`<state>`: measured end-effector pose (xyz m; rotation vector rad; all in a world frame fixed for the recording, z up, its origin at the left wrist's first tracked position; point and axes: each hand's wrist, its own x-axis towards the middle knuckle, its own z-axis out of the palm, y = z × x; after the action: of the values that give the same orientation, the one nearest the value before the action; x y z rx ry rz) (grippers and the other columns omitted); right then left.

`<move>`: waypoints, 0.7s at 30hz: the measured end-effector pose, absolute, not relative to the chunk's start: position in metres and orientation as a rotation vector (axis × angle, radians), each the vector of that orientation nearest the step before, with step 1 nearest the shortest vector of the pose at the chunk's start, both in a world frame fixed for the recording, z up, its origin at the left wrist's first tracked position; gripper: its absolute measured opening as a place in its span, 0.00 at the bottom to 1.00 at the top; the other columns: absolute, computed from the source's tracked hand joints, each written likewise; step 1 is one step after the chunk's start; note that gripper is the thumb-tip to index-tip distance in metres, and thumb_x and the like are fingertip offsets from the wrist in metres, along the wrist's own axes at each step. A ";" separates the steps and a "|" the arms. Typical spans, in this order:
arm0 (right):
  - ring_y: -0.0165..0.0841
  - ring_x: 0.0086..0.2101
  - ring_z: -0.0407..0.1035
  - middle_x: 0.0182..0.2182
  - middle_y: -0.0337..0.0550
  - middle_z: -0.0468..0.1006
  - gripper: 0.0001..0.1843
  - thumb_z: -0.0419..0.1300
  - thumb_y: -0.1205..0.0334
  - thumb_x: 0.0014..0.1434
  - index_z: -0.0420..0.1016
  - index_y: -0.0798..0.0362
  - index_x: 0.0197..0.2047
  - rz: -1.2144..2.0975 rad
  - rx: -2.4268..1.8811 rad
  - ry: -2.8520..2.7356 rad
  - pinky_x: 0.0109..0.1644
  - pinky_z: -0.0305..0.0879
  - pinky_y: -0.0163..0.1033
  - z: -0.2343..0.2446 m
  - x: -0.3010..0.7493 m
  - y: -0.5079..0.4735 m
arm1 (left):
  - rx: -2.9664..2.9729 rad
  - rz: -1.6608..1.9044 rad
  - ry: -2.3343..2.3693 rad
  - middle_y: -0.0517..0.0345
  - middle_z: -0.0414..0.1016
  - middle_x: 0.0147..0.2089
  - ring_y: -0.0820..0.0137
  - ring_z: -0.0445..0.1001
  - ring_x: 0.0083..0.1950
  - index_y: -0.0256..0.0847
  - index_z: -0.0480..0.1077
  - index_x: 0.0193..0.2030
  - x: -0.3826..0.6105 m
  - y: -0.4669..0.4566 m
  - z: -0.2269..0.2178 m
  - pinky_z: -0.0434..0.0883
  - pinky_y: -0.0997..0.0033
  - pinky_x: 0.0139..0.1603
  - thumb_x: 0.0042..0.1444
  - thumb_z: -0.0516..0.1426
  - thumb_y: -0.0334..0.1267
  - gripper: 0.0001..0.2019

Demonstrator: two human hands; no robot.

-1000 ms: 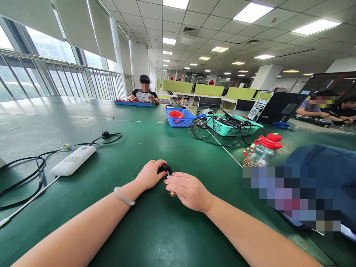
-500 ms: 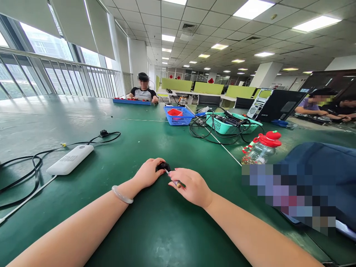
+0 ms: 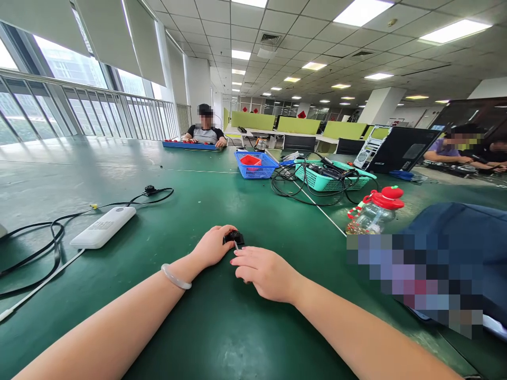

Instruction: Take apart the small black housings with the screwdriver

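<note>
Head view: at far left, a black cable point(image 3: 58, 237) is lying in loops on the green table point(image 3: 190, 338). A white cable point(image 3: 43, 287) is running to the near end of a white block point(image 3: 103, 228); a small black piece point(image 3: 149, 190) is sitting just beyond. At the far edge, a blue tray point(image 3: 192, 145) with red pieces is lying before a seated person point(image 3: 204, 133).

Table middle: a small black part point(image 3: 238, 236) is being gripped by the closed fingers of the left hand point(image 3: 214, 246), its left side being covered by them. A pale bracelet point(image 3: 175, 277) is being worn on that wrist. Farther back, a red piece point(image 3: 251, 161) is being held in a blue basket point(image 3: 255, 172). A slim tool point(image 3: 236, 245) is being pinched by the right hand point(image 3: 266, 272), its tip being pointed at the part; contact cannot be told, most of the tool being hidden by the fingers.

To the right, a green basket point(image 3: 325, 183) is being overhung by black cables, loops spilling onto the table. A red-lidded jar point(image 3: 374, 214), a tilted computer case point(image 3: 406, 150) and a dark blue bag point(image 3: 463, 237), partly blocked by pixelation, are crowding that side.
</note>
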<state>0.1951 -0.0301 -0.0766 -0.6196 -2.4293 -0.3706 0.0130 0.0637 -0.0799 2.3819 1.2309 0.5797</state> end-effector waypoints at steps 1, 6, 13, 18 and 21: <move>0.35 0.47 0.75 0.43 0.43 0.81 0.11 0.53 0.76 0.56 0.75 0.55 0.35 -0.358 -0.633 -2.410 0.59 0.69 0.43 -0.077 0.196 -0.030 | 2.378 0.575 1.235 0.56 0.76 0.51 0.60 0.70 0.54 0.46 0.70 0.51 0.013 0.064 -0.080 0.68 0.58 0.57 0.53 0.53 0.36 0.17; 0.33 0.46 0.76 0.43 0.46 0.82 0.15 0.50 0.78 0.56 0.74 0.54 0.38 -0.287 -0.698 -2.262 0.57 0.71 0.41 -0.076 0.199 -0.027 | 2.346 0.567 1.260 0.55 0.76 0.51 0.59 0.69 0.55 0.45 0.68 0.53 0.014 0.063 -0.080 0.67 0.57 0.58 0.54 0.53 0.37 0.19; 0.34 0.45 0.77 0.42 0.44 0.82 0.15 0.51 0.79 0.56 0.73 0.51 0.39 -0.210 -0.744 -2.171 0.54 0.74 0.41 -0.076 0.199 -0.027 | 2.342 0.588 1.253 0.55 0.77 0.49 0.59 0.70 0.53 0.45 0.68 0.51 0.014 0.063 -0.080 0.68 0.58 0.56 0.53 0.53 0.36 0.17; 0.33 0.45 0.76 0.42 0.45 0.82 0.16 0.51 0.80 0.55 0.71 0.51 0.40 -0.116 -0.784 -2.097 0.52 0.75 0.42 -0.077 0.201 -0.026 | 2.355 0.594 1.228 0.55 0.77 0.49 0.59 0.70 0.53 0.45 0.69 0.50 0.013 0.063 -0.081 0.68 0.57 0.56 0.55 0.54 0.38 0.16; 0.34 0.47 0.75 0.43 0.45 0.81 0.16 0.51 0.80 0.54 0.71 0.51 0.38 -0.095 -0.763 -2.138 0.53 0.74 0.43 -0.077 0.202 -0.026 | 2.352 0.592 1.232 0.56 0.77 0.49 0.59 0.70 0.53 0.45 0.68 0.50 0.013 0.063 -0.081 0.68 0.57 0.56 0.54 0.54 0.37 0.16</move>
<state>0.2018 -0.0259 -0.0775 -0.7627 -2.1378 -0.0947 0.0133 0.0632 -0.0814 2.3521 1.2319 0.5921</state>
